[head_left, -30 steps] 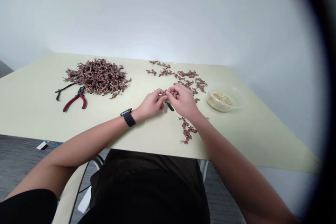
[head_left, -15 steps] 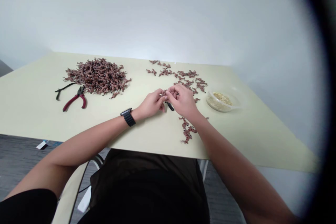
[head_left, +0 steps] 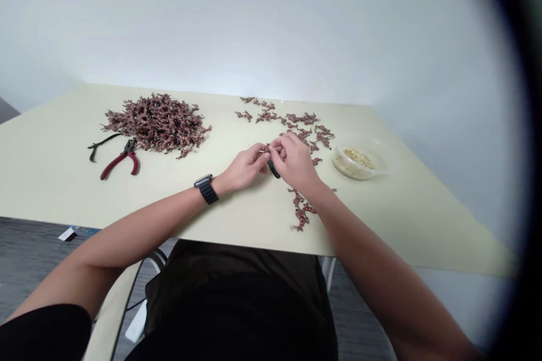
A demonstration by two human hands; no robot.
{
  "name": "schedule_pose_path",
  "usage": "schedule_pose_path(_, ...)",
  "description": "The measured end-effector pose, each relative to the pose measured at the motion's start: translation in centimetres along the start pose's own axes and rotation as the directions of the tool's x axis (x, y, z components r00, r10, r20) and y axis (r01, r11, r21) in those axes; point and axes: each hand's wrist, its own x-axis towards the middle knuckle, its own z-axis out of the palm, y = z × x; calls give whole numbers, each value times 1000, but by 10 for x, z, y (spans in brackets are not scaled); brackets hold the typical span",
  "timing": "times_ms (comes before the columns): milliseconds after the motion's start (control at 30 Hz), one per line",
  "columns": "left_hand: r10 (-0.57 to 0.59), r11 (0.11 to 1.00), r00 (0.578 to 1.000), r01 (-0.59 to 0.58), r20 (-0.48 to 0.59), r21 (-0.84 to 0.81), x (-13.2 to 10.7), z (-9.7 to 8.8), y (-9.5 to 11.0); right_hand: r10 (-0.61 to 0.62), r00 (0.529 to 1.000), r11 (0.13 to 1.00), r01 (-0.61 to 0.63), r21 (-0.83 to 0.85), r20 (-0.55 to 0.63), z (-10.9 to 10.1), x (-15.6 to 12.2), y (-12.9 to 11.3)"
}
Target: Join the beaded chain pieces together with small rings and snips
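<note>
My left hand point(head_left: 248, 166), with a dark watch point(head_left: 206, 188) on its wrist, is closed in a pinch on a small brown animal figure point(head_left: 267, 148), mostly hidden by the fingers. Meeting it fingertip to fingertip, my right hand point(head_left: 294, 159) is closed too, its thumb and forefinger pinched at the same spot. What lies between the right fingertips is too small to make out. A black curved handle point(head_left: 274, 169) shows just below the hands; whether a hand holds it I cannot tell. More brown figures point(head_left: 301, 217) lie beneath my right forearm.
A large heap of brown figures point(head_left: 158, 122) covers the table's point(head_left: 203, 220) left back. Beside it lie red-handled pliers point(head_left: 122, 161) and a thin black tool point(head_left: 101, 145). Scattered figures point(head_left: 309, 119) lie beyond my hands. On the right stands a clear plastic tub point(head_left: 355, 164) with small gold-coloured pieces.
My fingertips have shifted slightly against each other, and less of the brown figure shows between them. My left fingers below are tucked in a little more. Other things stay where they were.
</note>
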Motion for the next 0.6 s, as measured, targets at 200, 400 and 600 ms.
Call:
schedule_pose_path(200, 101, 988, 992, -90, -80, 124, 0, -1, -1, 53, 998, 998, -53, 17, -34, 2, -1, -7)
schedule_pose_path(400, 309, 821, 946, -214, -96, 530, -2, -5, -7, 552, 816, 695, -563, 447, 171, 9, 2, -10)
schedule_pose_path(600, 215, 906, 974, -175, -64, 386, -1, -9, 4, 530, 784, 535, -604, 590, 322, 2, 3, 3)
